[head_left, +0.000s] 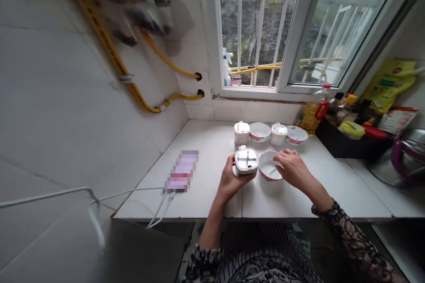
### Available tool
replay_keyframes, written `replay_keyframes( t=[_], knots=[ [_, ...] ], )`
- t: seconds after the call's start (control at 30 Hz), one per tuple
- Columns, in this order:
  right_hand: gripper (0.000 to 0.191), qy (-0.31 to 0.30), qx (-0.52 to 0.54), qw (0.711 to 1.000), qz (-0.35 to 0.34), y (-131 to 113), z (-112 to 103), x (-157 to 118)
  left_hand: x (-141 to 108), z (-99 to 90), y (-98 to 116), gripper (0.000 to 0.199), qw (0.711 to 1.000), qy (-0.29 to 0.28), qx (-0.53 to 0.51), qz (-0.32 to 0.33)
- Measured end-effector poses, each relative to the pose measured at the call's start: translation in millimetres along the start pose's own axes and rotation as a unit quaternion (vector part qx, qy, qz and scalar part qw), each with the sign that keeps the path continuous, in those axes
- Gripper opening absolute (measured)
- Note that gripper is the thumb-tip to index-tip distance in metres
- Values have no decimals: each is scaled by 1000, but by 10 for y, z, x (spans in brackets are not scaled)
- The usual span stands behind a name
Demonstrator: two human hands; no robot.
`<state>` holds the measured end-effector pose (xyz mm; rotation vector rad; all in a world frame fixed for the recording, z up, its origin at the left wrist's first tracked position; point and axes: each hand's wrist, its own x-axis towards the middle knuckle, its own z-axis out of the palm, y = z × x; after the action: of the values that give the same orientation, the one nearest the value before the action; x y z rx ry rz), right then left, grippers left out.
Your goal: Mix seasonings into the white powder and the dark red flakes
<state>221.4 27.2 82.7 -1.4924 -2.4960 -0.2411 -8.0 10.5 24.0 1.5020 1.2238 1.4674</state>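
Observation:
My left hand (231, 177) is wrapped round a white lidded seasoning jar (246, 162) with a see-through top, held just left of a white bowl (267, 159) with a pink patterned outside. My right hand (294, 169) is over the right side of that bowl, its fingers drawn together; what they pinch is too small to make out. A thin pale shape, perhaps a spoon, shows inside the bowl. Behind them stand a second white jar (241, 133), another bowl (260, 132), a third jar (279, 134) and a further bowl (296, 135) in a row.
On the white tiled counter (212, 141) a phone-like blurred rectangle (182, 171) stands at the left on a wire holder (160, 212). At the right are an oil bottle (310, 115), a black box (335, 141) of condiments and a metal pot (392, 166). A barred window (259, 31) is behind.

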Motion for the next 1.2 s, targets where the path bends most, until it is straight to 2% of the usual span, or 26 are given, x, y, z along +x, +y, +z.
replay_keyframes(
  t=[0.07, 0.13, 0.27, 0.4, 0.57, 0.63, 0.7, 0.8, 0.9, 0.97, 1.2],
  knots=[
    [15, -73, -3, 995, -75, -9, 59, 137, -12, 15, 8, 71, 1000, 0, -2, 8],
    [15, -115, 8, 988, -107, -6, 141, 252, -25, 17, 15, 70, 1000, 5, 0, 18],
    [19, -141, 46, 980, -131, 22, 247, 370, -46, 6, 18, 70, 1000, 6, 3, 24],
    [23, -169, 66, 974, -134, 75, 191, 376, -55, 7, 11, 70, 1000, 0, -9, 29],
    [14, -131, 159, 977, -59, 221, -62, 305, -53, 13, 26, 71, 999, -3, -36, 17],
    [19, -113, 204, 972, -35, 236, -193, 269, -46, 14, 47, 72, 999, -8, -43, 8],
    [25, -69, 260, 962, -42, 180, -325, 232, -41, 21, 75, 73, 999, -17, -51, 3],
    [17, -6, 272, 956, -108, -27, -479, 184, -48, 43, 119, 71, 997, -37, -69, 1],
    [58, -8, 260, 952, -162, -261, -532, 177, -69, 66, 164, 73, 994, -66, -88, -4],
    [70, -17, 241, 955, -175, -359, -529, 206, -81, 70, 192, 75, 992, -85, -88, 1],
    [35, -47, 220, 954, -197, -337, -603, 363, -56, 2, 207, 70, 989, -116, -90, -5]
  ],
)
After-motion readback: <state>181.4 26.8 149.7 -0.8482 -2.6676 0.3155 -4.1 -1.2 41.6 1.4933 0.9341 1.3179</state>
